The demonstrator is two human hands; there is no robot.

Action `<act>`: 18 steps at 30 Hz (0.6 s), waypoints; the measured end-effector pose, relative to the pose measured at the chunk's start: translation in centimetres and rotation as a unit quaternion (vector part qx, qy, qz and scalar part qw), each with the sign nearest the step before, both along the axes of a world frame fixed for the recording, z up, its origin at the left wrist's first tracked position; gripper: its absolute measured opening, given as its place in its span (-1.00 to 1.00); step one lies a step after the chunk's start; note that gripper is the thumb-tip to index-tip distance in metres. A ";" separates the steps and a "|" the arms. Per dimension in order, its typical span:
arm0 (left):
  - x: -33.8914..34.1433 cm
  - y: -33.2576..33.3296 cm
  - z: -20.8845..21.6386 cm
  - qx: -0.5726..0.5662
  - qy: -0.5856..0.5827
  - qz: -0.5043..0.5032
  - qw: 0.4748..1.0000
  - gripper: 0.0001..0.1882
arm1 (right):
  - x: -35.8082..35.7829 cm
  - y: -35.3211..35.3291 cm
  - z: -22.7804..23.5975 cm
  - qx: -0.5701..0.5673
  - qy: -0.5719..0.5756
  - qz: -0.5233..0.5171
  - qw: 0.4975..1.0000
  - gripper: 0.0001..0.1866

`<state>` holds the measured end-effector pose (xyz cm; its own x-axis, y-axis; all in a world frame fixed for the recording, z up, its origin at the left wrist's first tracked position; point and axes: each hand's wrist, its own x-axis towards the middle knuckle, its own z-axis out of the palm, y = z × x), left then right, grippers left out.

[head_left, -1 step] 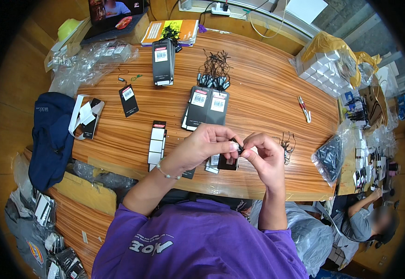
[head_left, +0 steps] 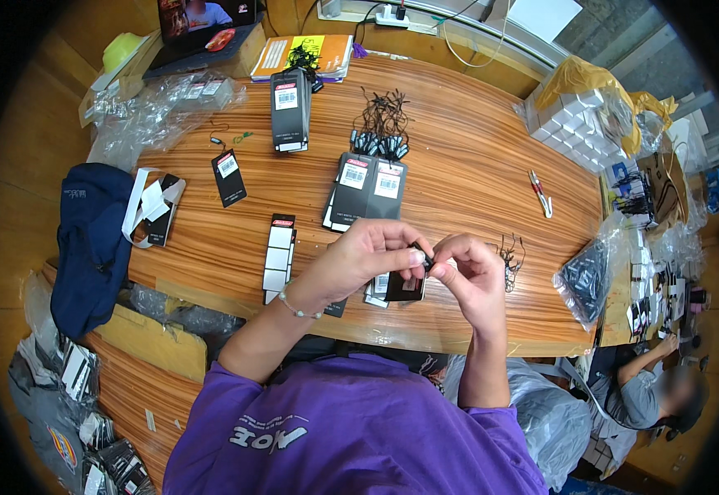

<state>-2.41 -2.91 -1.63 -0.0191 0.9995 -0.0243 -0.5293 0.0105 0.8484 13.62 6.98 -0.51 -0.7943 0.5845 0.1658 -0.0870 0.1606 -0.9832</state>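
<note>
Near the table's front edge, my left hand (head_left: 382,254) pinches a small black tag string (head_left: 425,259) between thumb and fingers. My right hand (head_left: 472,268) pinches the same black piece from the other side, and the two hands almost touch. Just under them is a black hang tag (head_left: 406,289), partly hidden by my fingers; whether it hangs from the string or lies on the table I cannot tell. Pale labelled tags (head_left: 376,290) lie beside it. Beyond my hands are stacked dark hang tags (head_left: 364,188) with white labels, their bunched black strings (head_left: 382,124) spread behind them.
Left of my hands lies a tag strip with white panels (head_left: 278,252). A single tag (head_left: 229,178) and a taller tag stack (head_left: 290,111) sit farther back. Loose strings (head_left: 509,260), a red-and-white pen (head_left: 540,194) and bagged white boxes (head_left: 578,124) are rightward. Another person (head_left: 648,392) sits at right.
</note>
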 end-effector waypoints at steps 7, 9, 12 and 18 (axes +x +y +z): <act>-0.1 2.9 0.2 0.008 0.089 0.067 0.994 -0.81 | 0.0 2.3 -1.4 -0.084 0.042 -0.011 0.996 -0.88; -0.8 4.4 0.2 -0.006 0.118 0.071 0.991 -0.80 | -0.3 3.5 -1.7 -0.085 0.047 -0.020 0.995 -0.88; -1.4 6.5 -0.5 -0.002 0.124 0.065 0.990 -0.82 | -0.2 4.3 -2.4 -0.119 0.041 -0.018 0.992 -0.81; -2.2 9.1 -0.5 -0.017 0.092 -0.006 0.996 -0.82 | -1.1 6.9 -3.9 0.049 -0.035 -0.046 0.997 -0.13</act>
<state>-4.61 6.23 -2.09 -0.0136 0.9983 -0.0563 -0.3651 0.0475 0.9298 12.47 13.91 -4.41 -0.7501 0.6387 0.1716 0.0007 0.2602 -0.9656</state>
